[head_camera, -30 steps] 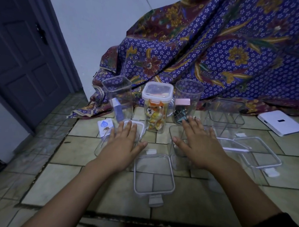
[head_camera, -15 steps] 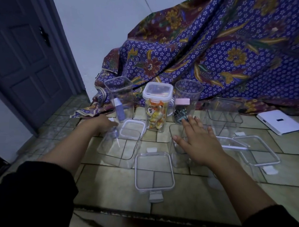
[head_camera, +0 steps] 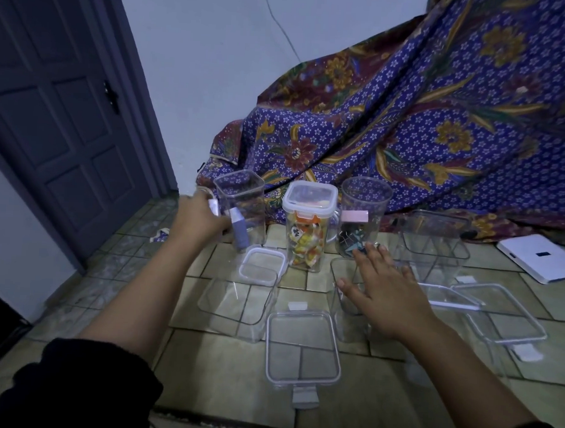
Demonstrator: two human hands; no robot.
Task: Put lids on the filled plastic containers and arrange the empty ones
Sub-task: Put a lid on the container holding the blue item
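My left hand (head_camera: 198, 221) is closed around a small white item, pressed against the left side of a tall square container (head_camera: 243, 196) that holds a purple tube (head_camera: 240, 233). My right hand (head_camera: 389, 297) hovers flat, fingers spread, over an empty clear container (head_camera: 343, 308). Between the hands stands a lidded container of wrapped sweets (head_camera: 308, 229). Behind my right fingers is a round lidless container (head_camera: 366, 203) with dark clips inside. A small lid (head_camera: 262, 267) rests on a wide empty container (head_camera: 235, 305). A large lid (head_camera: 303, 347) lies in front.
More empty clear containers (head_camera: 435, 240) and loose lids (head_camera: 500, 315) lie to the right on the tiled floor. A white box (head_camera: 538, 257) sits at the far right. A patterned blue cloth (head_camera: 407, 132) hangs behind; a dark door (head_camera: 52, 113) is on the left.
My left hand left the wide container, closed over a small white card on the floor, and now holds it beside the tall square container. My right hand barely moved.
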